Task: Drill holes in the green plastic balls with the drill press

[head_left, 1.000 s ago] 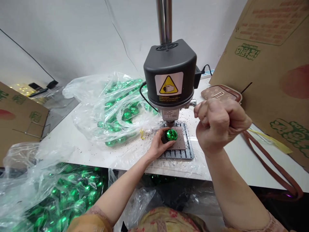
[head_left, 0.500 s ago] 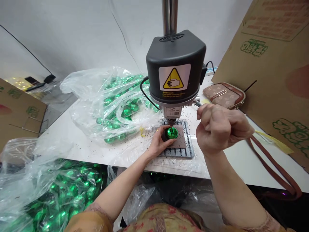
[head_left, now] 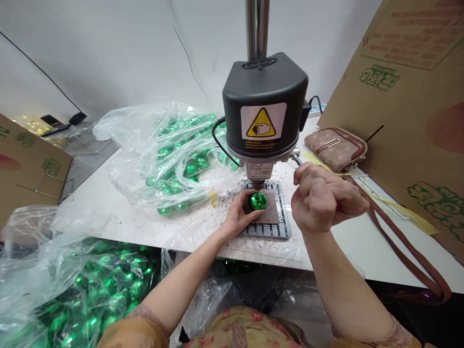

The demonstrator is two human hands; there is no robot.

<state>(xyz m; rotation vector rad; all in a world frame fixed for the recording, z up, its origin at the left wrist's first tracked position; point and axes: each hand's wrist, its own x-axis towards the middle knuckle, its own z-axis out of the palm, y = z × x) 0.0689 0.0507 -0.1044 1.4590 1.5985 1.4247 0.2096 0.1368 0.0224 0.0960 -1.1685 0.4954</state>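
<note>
"Green faceted ball (head_left: pixel 258 201), where is it?"

"Over the pinkish board (head_left: pixel 272 215), beneath the drill head (head_left: pixel 264 111); the left hand's (head_left: pixel 237 215) grip grasps it from the left."

"Right hand (head_left: pixel 324 195)?"

"Clenched on the lever (head_left: pixel 296 157), right of the drill head."

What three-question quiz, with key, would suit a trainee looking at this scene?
1. Which hand steadies the round, shiny green faceted piece?
a) left
b) right
c) both

2. True or false: the patterned brown bag lies to the right of the boxy black drill-press head.

3. Fill in: the yellow warning triangle with a black border has a ____ drawn inside it.

Key: 1. a, the left hand. 2. True. 3. hand.
</note>
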